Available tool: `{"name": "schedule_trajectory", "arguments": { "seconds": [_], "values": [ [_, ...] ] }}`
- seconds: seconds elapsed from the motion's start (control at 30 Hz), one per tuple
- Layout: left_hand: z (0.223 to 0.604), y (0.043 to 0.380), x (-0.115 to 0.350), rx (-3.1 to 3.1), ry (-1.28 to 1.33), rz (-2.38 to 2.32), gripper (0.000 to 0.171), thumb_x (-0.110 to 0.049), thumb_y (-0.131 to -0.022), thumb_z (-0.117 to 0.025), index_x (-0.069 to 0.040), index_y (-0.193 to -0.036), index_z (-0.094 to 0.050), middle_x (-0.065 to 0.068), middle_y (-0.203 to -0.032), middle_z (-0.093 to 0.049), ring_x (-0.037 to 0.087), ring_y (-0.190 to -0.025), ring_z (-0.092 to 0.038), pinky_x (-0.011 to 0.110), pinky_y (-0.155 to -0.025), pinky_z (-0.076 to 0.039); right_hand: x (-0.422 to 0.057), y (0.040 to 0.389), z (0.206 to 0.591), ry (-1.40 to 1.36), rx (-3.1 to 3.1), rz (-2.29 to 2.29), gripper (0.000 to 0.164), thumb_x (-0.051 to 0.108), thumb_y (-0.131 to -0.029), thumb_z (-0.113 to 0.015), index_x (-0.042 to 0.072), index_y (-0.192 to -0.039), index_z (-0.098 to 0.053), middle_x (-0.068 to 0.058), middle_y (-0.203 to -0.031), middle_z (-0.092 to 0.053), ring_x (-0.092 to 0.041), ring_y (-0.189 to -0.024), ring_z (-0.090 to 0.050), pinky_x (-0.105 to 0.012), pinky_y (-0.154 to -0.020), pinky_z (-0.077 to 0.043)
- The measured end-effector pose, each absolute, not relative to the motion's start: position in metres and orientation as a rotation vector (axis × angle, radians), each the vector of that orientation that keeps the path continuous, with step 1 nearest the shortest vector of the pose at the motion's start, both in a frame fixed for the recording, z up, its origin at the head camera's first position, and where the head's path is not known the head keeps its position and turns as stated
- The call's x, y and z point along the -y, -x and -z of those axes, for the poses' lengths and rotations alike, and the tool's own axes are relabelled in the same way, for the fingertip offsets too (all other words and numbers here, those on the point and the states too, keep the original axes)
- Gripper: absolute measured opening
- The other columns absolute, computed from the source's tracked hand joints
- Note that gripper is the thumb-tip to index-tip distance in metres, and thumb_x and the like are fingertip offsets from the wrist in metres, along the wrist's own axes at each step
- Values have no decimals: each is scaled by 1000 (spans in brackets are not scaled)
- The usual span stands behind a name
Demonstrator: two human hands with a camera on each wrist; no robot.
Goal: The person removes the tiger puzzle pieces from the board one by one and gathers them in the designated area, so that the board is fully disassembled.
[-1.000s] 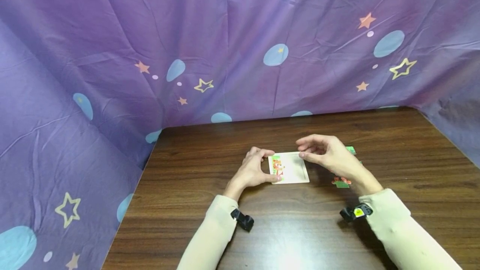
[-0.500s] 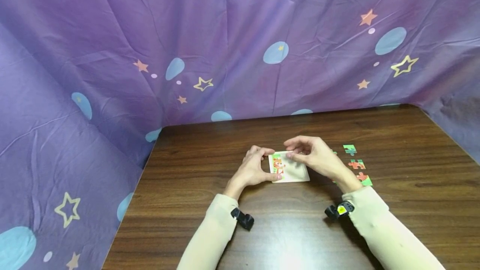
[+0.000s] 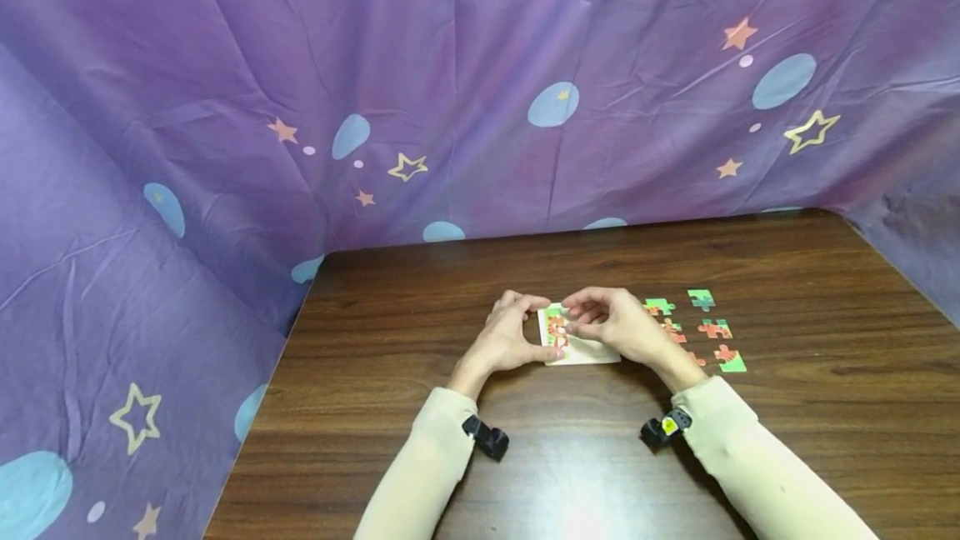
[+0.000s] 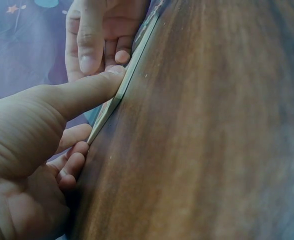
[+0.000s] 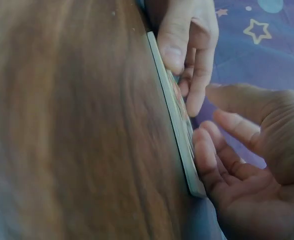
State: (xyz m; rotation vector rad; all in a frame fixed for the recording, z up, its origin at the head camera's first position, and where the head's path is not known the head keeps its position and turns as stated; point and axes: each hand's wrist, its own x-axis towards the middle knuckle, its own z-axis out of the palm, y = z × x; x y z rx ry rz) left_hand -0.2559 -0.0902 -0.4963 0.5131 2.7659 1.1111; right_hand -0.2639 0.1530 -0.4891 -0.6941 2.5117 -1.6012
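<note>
In the head view a pale square puzzle board lies on the table, pieces with a red-and-white cartoon animal on green filling its left side. My left hand holds the board at its left end, the thumb on the near edge and fingers at the far left corner. Over the board, my right hand has its fingertips by the set pieces, thumb and forefinger apart. In the right wrist view the right fingers touch the board's side; I see no piece between them. The hands partly hide the pieces.
Several loose jigsaw pieces lie right of the board, some partly behind the right hand. The brown wooden table meets a purple patterned curtain at the back and sides. Black wrist cameras sit on both cuffs.
My right hand has moved left across the board toward the set pieces, uncovering loose pieces on the right. The left hand has stayed on the board.
</note>
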Motion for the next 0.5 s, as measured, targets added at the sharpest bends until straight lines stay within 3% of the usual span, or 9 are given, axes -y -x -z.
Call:
{"name": "schedule_trajectory", "arguments": {
  "seconds": [0.5],
  "values": [
    [492, 252, 90, -2780, -521, -1080, 85, -43, -82, -101, -18, -155, -63, 4, -138, -57, 20, -127, -55, 38, -108, -51, -145, 262, 499, 681, -2790, 1391, 22, 9, -91, -92, 6, -111, -82, -4, -96, -73, -15, -84, -64, -23, -72, -52]
  ]
}}
